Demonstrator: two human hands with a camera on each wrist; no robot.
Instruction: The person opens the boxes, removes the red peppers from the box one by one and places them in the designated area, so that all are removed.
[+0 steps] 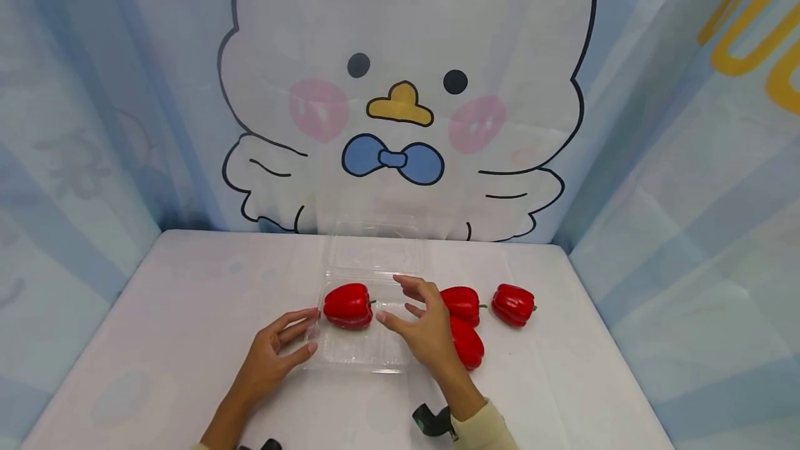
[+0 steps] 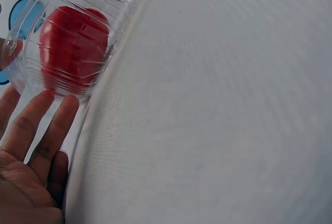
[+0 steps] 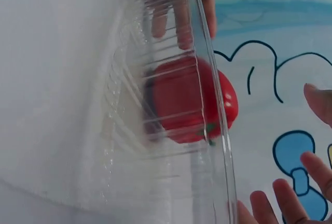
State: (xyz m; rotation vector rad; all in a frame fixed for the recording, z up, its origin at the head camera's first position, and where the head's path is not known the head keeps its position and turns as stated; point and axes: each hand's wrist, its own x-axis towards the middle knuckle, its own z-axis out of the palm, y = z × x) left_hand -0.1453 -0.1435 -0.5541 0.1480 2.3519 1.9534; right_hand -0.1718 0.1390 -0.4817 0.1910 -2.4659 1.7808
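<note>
A clear plastic clamshell box [image 1: 390, 356] lies on the table, its lid [image 1: 375, 252] folded back. One red bell pepper [image 1: 347, 306] sits in its left part, and ribbed plastic overlaps the pepper [image 2: 72, 47] in the left wrist view. My left hand [image 1: 270, 360] is at the box's left side, fingers extended and fingertips right at the wall. Over the right edge hovers my right hand [image 1: 428, 328], fingers spread with nothing between them. In the right wrist view, its fingers [image 3: 290, 200] appear beyond the rim.
Right of the box lie three more red peppers: one [image 1: 461, 305] behind my right hand, one [image 1: 469, 344] partly hidden by it, and one [image 1: 514, 305] farther right. A cartoon-printed curtain [image 1: 400, 33] stands behind the table [image 1: 156, 339].
</note>
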